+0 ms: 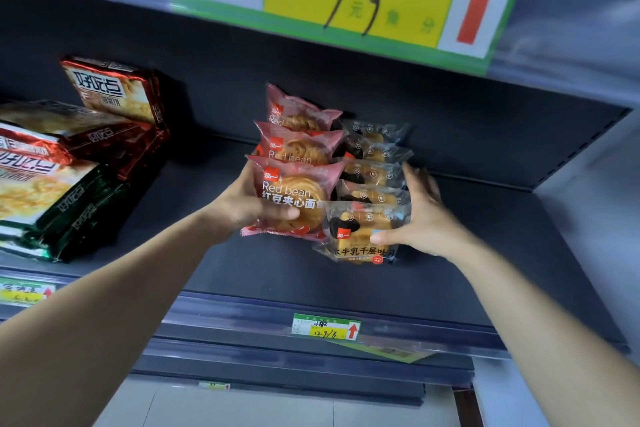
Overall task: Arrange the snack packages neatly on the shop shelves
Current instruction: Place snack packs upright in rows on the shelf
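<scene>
cam: head, wide-angle | facing: forward at the shelf [485,253] | range: near | views: one

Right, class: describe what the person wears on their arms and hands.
Nothing visible. The left hand and right hand are ungloved, with no ring showing; both forearms are bare to the frame edge, with no sleeve, watch or bracelet.
</scene>
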Demonstrator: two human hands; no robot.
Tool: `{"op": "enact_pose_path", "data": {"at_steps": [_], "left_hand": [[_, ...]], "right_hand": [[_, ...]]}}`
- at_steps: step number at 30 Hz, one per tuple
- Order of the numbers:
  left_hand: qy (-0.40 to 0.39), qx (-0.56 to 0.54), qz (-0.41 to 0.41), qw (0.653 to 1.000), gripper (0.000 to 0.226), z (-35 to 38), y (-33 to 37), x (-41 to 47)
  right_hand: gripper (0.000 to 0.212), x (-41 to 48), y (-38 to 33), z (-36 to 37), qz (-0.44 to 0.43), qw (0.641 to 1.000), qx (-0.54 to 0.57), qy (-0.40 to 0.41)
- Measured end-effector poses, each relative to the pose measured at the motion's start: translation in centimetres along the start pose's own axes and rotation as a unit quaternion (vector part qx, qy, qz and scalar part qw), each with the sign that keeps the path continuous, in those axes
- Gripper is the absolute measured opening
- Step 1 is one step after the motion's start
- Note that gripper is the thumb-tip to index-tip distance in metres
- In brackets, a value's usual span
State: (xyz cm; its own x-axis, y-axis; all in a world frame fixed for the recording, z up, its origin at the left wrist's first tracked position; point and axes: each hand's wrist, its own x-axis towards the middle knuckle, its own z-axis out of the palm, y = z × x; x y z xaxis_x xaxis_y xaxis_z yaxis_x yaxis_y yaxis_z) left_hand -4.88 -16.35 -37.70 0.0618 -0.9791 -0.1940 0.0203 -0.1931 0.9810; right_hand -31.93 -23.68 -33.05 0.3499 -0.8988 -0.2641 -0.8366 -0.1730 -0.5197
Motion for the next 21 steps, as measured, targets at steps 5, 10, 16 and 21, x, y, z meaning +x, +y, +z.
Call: {"op": "enact_pose_path", "data": {"at_steps": [5,10,16,21], "left_hand": [[0.002,0.018,-0.009,1.000,0.174,-1.0,1.7,0.6],[-0.038,0.046,0.003,0.998,0.146,-1.4,1.9,1.9],[0.000,0.050,0.003,0.999,0.096,-0.6,1.6,2.1],[0.051,0.077,-0.026,0.995,0.136,-1.4,1.4,0.7]], "right_hand": [[0.144,0.1,-0.8,-0.6,-0.041,0.985,-0.164,-0.022],[0.141,2.0,-1.5,-0.7,-0.055,0.970,-0.234,-0.028],[0.130,2.6,-0.9,-1.2,-0.057,0.976,-0.210,-0.020],[0.126,1.8,-1.4,-1.2,-0.044,0.969,-0.243,-0.028]]}}
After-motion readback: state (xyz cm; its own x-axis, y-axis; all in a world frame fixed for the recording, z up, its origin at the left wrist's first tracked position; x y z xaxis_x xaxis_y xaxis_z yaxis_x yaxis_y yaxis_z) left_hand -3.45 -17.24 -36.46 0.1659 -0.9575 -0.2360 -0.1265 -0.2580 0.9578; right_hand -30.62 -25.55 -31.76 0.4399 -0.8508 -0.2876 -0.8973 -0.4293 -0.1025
